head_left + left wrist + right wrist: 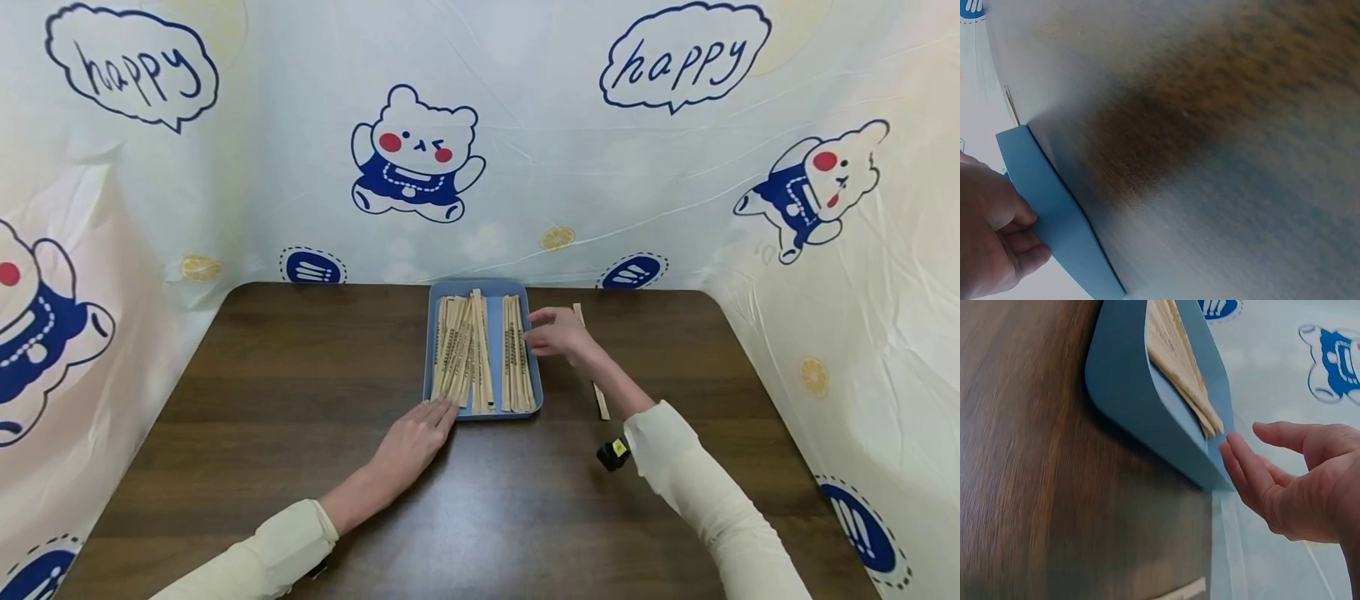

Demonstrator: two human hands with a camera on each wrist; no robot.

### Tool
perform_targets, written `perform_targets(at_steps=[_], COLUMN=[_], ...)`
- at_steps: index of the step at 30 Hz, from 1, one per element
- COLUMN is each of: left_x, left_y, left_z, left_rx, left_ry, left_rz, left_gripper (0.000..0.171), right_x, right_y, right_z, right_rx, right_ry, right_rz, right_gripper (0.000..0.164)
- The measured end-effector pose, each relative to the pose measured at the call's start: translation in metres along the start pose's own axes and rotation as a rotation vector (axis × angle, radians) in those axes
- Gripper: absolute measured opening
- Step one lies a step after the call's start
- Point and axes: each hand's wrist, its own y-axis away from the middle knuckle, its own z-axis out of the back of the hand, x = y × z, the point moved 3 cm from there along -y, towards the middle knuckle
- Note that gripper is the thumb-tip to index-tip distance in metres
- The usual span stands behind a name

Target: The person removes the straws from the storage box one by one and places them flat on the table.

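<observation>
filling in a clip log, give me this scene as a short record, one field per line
container: blue rectangular tray on the brown wood-grain table
contents: slim beige printed sticks in two groups, the larger on the left
outside: one loose beige printed stick right of the tray, partly behind the right arm
left hand: on the tray's near left corner
right hand: at the tray's right rim, nothing held; contact unclear
backdrop: pale cloth with cartoon prints
</observation>
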Motion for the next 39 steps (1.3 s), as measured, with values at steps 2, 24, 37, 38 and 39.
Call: perform_targets(at_steps=[2,24,37,38,39], left_x=[0.000,0.000,0.000,0.000,0.000], left_y=[-0.001,-0.001,-0.001,-0.001,-0.001], left_z=[0.001,0.004,0.000,0.000,0.000], left_rx=[0.004,0.036,0.002,0.005,0.009], left_ry=[0.001,-0.007,-0.003,-0.006,-0.009], left_rz=[0.000,0.014,0.006,0.007,0.008], left_gripper=[0.041,0.042,0.040,0.040,0.041], right_x=[0.003,0.004,-0.002,-0.003,-0.003], right_y=[-0.001,-0.014,-0.027,-0.027,-0.027], right_z=[-0.008,-0.048,-0.048,-0.049,-0.050], right_rx=[0.000,-0.066,-0.150,-0.150,-0.156], right_ry=[0.014,0.315,0.605,0.640,0.681], right_rz=[0.013,0.016,0.130,0.148,0.163], right_gripper=[0.047,0.045,0.037,0.029,0.021])
